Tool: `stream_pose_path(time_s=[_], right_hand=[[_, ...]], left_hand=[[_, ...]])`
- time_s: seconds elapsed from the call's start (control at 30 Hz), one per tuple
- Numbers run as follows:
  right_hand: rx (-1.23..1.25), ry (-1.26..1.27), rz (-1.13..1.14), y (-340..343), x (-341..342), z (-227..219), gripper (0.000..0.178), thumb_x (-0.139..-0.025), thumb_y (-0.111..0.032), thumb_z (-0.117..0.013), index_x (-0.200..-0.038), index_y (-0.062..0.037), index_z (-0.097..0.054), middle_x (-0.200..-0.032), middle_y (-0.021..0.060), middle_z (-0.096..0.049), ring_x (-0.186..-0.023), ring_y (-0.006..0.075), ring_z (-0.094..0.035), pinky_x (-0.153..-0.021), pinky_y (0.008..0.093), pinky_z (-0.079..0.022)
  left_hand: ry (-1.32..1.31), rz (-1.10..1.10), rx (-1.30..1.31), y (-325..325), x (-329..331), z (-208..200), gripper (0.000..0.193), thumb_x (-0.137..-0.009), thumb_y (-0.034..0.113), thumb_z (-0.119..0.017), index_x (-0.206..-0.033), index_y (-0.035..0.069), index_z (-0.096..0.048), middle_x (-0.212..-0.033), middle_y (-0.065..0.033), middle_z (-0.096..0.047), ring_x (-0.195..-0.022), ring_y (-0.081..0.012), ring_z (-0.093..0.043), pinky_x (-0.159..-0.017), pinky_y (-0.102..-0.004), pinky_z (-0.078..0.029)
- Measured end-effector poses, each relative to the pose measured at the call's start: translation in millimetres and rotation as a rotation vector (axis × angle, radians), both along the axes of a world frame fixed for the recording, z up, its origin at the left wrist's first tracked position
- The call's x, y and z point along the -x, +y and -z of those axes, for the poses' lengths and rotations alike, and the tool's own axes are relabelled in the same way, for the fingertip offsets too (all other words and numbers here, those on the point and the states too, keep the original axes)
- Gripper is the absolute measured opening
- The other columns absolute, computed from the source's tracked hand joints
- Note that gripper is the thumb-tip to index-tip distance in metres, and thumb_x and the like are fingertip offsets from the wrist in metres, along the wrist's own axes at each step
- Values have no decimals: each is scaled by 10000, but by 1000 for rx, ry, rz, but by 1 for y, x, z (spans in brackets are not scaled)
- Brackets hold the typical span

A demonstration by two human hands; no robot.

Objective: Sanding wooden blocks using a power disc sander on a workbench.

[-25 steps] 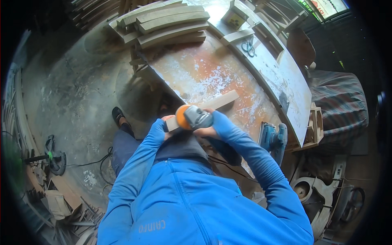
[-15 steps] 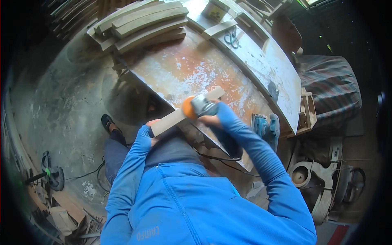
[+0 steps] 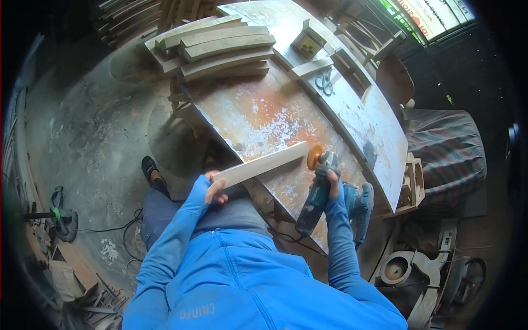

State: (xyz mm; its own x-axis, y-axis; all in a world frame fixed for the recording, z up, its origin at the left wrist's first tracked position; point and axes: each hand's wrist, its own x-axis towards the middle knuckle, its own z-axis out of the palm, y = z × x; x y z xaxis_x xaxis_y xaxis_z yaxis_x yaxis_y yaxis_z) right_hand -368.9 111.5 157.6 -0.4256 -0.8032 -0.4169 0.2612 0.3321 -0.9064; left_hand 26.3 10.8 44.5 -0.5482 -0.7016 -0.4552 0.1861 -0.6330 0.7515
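Note:
A pale wooden board reaches from my lap out over the worn worktable. Its near end is gripped in my left hand, with the thumb on top. My right hand is wrapped round the head of a dark green angle grinder, whose body hangs back toward me. An orange disc on the grinder sits just off the board's far end, with a small gap between them. Beside my right wrist, a teal power sander rests at the table's right edge.
Curved wooden pieces are stacked at the table's far left. Scissors and a small box lie on a raised white panel. A black cord trails below the grinder. A machine with a round opening stands at right.
The grinder has moved off the board's face to the right, beyond its far end. The board now lies flatter across my view, and my left hand still grips its near end.

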Motion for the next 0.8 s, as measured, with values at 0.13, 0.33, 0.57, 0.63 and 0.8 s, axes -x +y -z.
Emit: stream_pose_path(time_s=[0.13,0.33,0.57,0.63,0.8], right_hand=[[12,-178,59,33,-33,-3,653,-796,-547,-730,-1171,-33,-581,-921,129,-648,-726,254,-681,-639,390,-597],[-3,149,-163,33,-42,-20,676,-764,-297,-835,-1285,6,-530,-998,110,-664,-824,201,-674,-790,352,-579],[-169,648,-449,2,-83,-24,943,-697,-354,-916,-1393,58,-431,-1188,189,-652,-1083,235,-642,-959,340,-515],[-161,610,-477,-10,-107,-33,970,-684,-371,-923,-1400,57,-428,-1183,189,-658,-1079,241,-646,-965,346,-512],[-160,623,-681,-28,-140,-28,1005,-654,-434,-914,-1394,55,-443,-1187,219,-658,-1101,267,-649,-983,353,-505]], left_hand=[[-461,-53,1203,-5,14,-19,652,-700,-18,-836,-1291,73,-574,-1383,-163,-487,-1244,-349,-552,-1063,-408,-450],[-348,-11,661,9,15,13,916,-706,78,-902,-1489,80,-427,-1385,-185,-534,-1207,-232,-590,-1048,-365,-461],[-328,32,676,17,18,31,687,-694,83,-911,-1300,92,-588,-1179,-76,-655,-1079,-183,-617,-999,-324,-472],[-232,9,609,16,17,36,680,-683,69,-915,-1286,98,-602,-1178,-71,-653,-1083,-184,-615,-1003,-331,-471],[-66,10,458,12,18,42,624,-737,-6,-871,-1303,33,-610,-1162,-59,-709,-1078,-148,-641,-981,-310,-504]])
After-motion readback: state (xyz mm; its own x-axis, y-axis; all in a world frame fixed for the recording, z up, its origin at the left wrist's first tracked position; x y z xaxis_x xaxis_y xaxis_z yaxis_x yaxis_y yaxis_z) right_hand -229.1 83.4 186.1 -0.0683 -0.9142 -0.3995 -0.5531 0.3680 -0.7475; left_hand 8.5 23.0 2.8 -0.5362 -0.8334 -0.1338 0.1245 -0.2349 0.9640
